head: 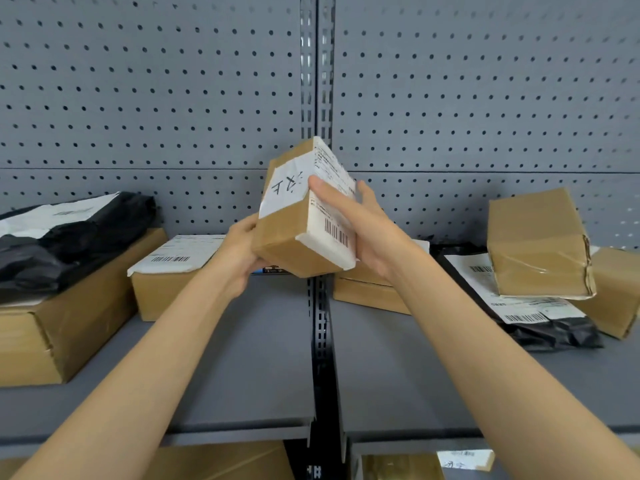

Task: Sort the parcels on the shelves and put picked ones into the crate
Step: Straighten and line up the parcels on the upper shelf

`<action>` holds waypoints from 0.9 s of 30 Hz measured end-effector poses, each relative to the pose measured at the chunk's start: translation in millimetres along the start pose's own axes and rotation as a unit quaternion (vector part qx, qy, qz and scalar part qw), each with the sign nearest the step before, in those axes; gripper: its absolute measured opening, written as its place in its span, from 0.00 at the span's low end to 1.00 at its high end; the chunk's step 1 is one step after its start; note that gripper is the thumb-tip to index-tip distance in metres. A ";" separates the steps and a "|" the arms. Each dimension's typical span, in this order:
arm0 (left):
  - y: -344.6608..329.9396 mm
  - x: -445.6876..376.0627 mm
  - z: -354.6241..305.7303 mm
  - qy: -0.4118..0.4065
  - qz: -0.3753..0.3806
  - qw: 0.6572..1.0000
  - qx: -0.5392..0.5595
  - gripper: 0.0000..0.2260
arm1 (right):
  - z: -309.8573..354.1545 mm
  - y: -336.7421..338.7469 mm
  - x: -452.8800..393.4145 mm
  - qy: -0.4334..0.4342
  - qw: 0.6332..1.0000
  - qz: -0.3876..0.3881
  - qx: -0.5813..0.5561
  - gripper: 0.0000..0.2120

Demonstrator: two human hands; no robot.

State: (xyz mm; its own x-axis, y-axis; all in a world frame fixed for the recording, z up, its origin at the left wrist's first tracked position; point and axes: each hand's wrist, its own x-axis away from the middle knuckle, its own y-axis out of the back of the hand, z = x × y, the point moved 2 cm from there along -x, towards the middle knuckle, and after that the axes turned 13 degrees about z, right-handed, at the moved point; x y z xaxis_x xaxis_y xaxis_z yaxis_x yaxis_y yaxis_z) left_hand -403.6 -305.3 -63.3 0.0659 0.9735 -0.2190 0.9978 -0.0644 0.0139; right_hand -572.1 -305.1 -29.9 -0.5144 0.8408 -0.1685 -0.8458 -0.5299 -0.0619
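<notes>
Bare forearms reach up from the bottom edge toward a grey shelf (242, 358). Between them, lifted clear of the shelf and in front of the pegboard back panel (138, 98), is a small cardboard parcel (298, 220), tilted with its long axis running up and away, the top leaning right. A white label bearing a handwritten mark faces left; a barcode label wraps the right face.

Left hand (242, 251) cups the lower left corner from beneath, fingers curled under the box. Right hand (360, 223) clasps the right face, thumb across the barcode label, fingers wrapped behind. Both hands are on the parcel; neither is nearer.

Other boxes lie on the shelf: a labelled carton (162, 275) to the left, a dented taped box (536, 244) on a black poly mailer (540, 323) to the right, and another black bag (69, 230) far left.

No crate is in view. Judgement: the label is being read; the parcel must come down and back toward the person.
</notes>
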 end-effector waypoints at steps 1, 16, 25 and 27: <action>0.7 1.2 -1.2 0.005 0.021 1.000 0.021 0.11 | 0.6 2.1 -0.6 0.012 1.000 -0.009 0.018 0.50; 24.5 1.2 -13.4 -0.048 -0.112 0.992 -0.014 0.09 | -16.7 -4.4 -12.4 0.070 0.996 -0.006 0.048 0.24; 53.0 1.9 -12.7 -0.037 -0.192 0.958 -0.212 0.04 | -51.3 -22.2 -15.3 -0.018 0.987 0.106 0.116 0.44; 54.4 0.5 -13.5 -0.026 -0.182 0.937 -0.297 0.06 | -58.1 -24.4 -17.9 -0.033 0.988 0.085 0.127 0.46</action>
State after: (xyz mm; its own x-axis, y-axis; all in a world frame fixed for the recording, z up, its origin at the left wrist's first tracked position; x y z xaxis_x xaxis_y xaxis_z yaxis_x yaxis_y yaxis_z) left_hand -349.3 -305.3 -49.5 -0.2633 0.8944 -0.3615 0.7796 0.4180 0.4665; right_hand -534.0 -313.7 -82.6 -0.6535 0.7515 -0.0901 -0.7499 -0.6266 0.2120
